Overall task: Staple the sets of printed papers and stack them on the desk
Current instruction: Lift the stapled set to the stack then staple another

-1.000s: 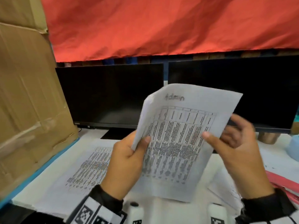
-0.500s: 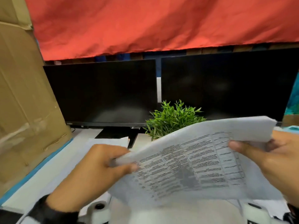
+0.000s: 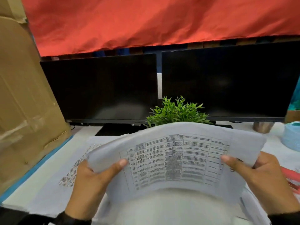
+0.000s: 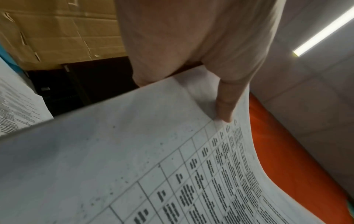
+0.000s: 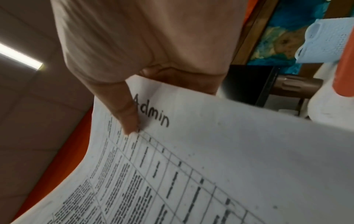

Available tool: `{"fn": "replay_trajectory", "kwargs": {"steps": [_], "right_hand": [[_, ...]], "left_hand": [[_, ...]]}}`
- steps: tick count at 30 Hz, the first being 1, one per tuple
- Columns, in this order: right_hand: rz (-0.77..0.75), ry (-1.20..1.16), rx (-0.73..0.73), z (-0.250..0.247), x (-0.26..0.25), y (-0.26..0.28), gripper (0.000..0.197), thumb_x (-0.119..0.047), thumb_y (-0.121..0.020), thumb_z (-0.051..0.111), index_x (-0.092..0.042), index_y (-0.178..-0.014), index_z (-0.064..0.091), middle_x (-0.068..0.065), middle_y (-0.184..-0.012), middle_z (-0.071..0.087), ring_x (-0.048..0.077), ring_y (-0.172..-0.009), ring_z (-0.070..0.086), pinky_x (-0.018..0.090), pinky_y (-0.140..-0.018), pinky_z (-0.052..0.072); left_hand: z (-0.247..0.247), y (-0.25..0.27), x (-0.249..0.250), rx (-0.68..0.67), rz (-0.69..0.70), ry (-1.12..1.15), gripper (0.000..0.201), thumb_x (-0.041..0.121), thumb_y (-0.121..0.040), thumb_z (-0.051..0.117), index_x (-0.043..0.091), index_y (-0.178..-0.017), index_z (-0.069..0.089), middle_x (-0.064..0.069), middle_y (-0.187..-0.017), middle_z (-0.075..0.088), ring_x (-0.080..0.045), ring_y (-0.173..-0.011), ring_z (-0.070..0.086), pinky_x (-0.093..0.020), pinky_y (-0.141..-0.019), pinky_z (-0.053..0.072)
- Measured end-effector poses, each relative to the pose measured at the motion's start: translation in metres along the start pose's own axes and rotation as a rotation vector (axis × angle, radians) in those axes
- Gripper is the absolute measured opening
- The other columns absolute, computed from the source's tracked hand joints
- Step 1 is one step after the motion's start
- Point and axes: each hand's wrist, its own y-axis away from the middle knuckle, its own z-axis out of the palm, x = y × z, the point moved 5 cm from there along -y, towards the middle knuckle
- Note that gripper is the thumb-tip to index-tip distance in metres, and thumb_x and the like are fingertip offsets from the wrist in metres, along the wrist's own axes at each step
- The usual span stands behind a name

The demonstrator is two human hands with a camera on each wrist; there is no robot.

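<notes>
In front of the plant [image 3: 177, 111] we're holding one set of papers [image 3: 178, 159] up off the desk [image 3: 40, 192], printed table facing us, sheet bowed into an arch. Left hand [image 3: 90, 181] grips the left edge, thumb on top and the other fingers hidden underneath; right hand [image 3: 253, 176] grips the right edge the same way. Both hands are clenched on that set — neither is free.

Our read: the two-edge grip is for squaring the pages or turning them so a corner can go under a stapler. The bow likely comes from the hands pushing slightly toward each other.

More papers [image 3: 76, 168] lie flat on the desk, left of the plant and nearer us. We can't tell whether they're a finished stack or sets waiting.

Hard to make out:
- No stapler visible in any view — may be behind the held set, can't say.
- Can't tell how many pages the set holds, or whether it's stapled already.
- The plant's pot is covered by the sheet.
- Right of the plant: a metal cup [image 3: 262, 127], a pale blue basket [image 3: 292, 135] cut off by the frame, something red [image 3: 290, 174] at the edge — unclear what.
- Wrist views show only thumb on paper; the right one reads "Admin" beside the thumb.
- Table text is blurred.
</notes>
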Motion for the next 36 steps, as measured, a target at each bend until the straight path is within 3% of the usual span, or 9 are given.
{"fn": "replay_trajectory", "kwargs": {"steps": [3, 7, 13, 18, 22, 25, 30, 33, 36], "right_hand": [[0.053, -0.042, 0.038, 0.003, 0.017, 0.006, 0.021, -0.007, -0.076, 0.072, -0.022, -0.09, 0.072, -0.009, -0.082, 0.076, 0.005, -0.072, 0.071, 0.028, -0.064, 0.053], [0.128, -0.057, 0.078, 0.01, 0.032, 0.009, 0.014, -0.019, -0.072, 0.076, -0.031, -0.08, 0.076, -0.01, -0.087, 0.076, 0.014, -0.085, 0.071, 0.034, -0.075, 0.052], [0.104, -0.055, 0.014, 0.008, 0.032, 0.006, 0.052, -0.055, -0.053, 0.083, -0.029, -0.097, 0.076, -0.006, -0.099, 0.076, 0.014, -0.092, 0.072, 0.04, -0.082, 0.053], [0.09, 0.154, 0.006, 0.005, 0.013, -0.008, 0.009, -0.024, -0.085, 0.069, -0.027, -0.079, 0.075, -0.016, -0.081, 0.075, 0.002, -0.079, 0.07, 0.033, -0.078, 0.053], [-0.073, 0.438, -0.2, 0.013, -0.051, -0.032, 0.015, -0.027, -0.085, 0.069, -0.015, -0.082, 0.075, -0.006, -0.081, 0.076, 0.01, -0.078, 0.071, 0.037, -0.073, 0.054], [-0.265, 0.682, -0.406, 0.038, -0.093, -0.036, 0.039, -0.039, -0.082, 0.068, 0.0, -0.08, 0.069, 0.019, -0.081, 0.07, 0.038, -0.079, 0.066, 0.052, -0.072, 0.054], [-0.359, 0.805, -0.718, 0.085, -0.12, -0.023, 0.032, -0.03, -0.086, 0.069, -0.006, -0.066, 0.063, 0.014, -0.066, 0.062, 0.029, -0.061, 0.057, 0.036, -0.054, 0.045], [-0.317, 0.816, -0.791, 0.09, -0.117, -0.023, 0.024, -0.033, -0.086, 0.069, -0.016, -0.069, 0.067, 0.002, -0.066, 0.065, 0.013, -0.057, 0.059, 0.028, -0.055, 0.047], [-0.139, 0.777, -0.801, 0.068, -0.096, -0.036, 0.031, -0.047, -0.08, 0.068, -0.022, -0.096, 0.075, -0.008, -0.091, 0.074, 0.005, -0.082, 0.07, 0.025, -0.077, 0.057]], "left_hand": [[0.004, 0.006, -0.021, 0.013, -0.085, 0.014, 0.033, -0.003, -0.054, 0.082, 0.015, -0.082, 0.079, -0.013, -0.087, 0.076, -0.023, -0.075, 0.074, -0.031, -0.061, 0.061], [0.005, 0.016, -0.04, 0.074, -0.129, -0.036, 0.046, 0.038, -0.044, 0.097, 0.035, -0.086, 0.078, -0.005, -0.09, 0.077, -0.024, -0.086, 0.074, -0.043, -0.083, 0.055], [-0.002, 0.012, -0.045, 0.054, -0.13, -0.066, 0.029, 0.013, -0.064, 0.085, 0.032, -0.084, 0.078, -0.003, -0.091, 0.077, -0.018, -0.085, 0.074, -0.04, -0.085, 0.053], [-0.005, 0.014, -0.046, 0.192, -0.167, -0.206, 0.02, 0.022, -0.069, 0.084, 0.023, -0.086, 0.073, 0.011, -0.077, 0.076, -0.02, -0.085, 0.071, -0.03, -0.065, 0.049], [0.003, 0.012, -0.004, 0.258, 0.096, -0.471, 0.094, 0.031, -0.067, 0.079, 0.038, -0.145, 0.025, 0.015, -0.138, 0.048, -0.006, -0.125, 0.047, -0.028, -0.103, 0.038], [0.026, 0.02, 0.034, 0.155, 0.388, -0.624, 0.106, 0.051, -0.066, 0.076, 0.038, -0.149, 0.012, 0.017, -0.156, 0.023, -0.001, -0.143, 0.022, -0.029, -0.115, 0.019], [0.069, 0.016, 0.04, -0.294, 0.28, -0.512, 0.077, 0.048, -0.076, 0.078, 0.04, -0.141, 0.038, 0.027, -0.126, 0.058, 0.009, -0.117, 0.053, -0.015, -0.091, 0.045], [0.075, 0.015, 0.027, -0.371, 0.101, -0.346, 0.025, 0.032, -0.081, 0.063, 0.023, -0.102, 0.072, 0.006, -0.092, 0.076, -0.011, -0.083, 0.072, -0.024, -0.069, 0.055], [0.065, 0.023, 0.003, -0.338, 0.061, -0.362, 0.039, 0.037, -0.08, 0.058, 0.001, -0.081, 0.072, -0.017, -0.075, 0.072, -0.037, -0.072, 0.069, -0.039, -0.066, 0.055]]}}
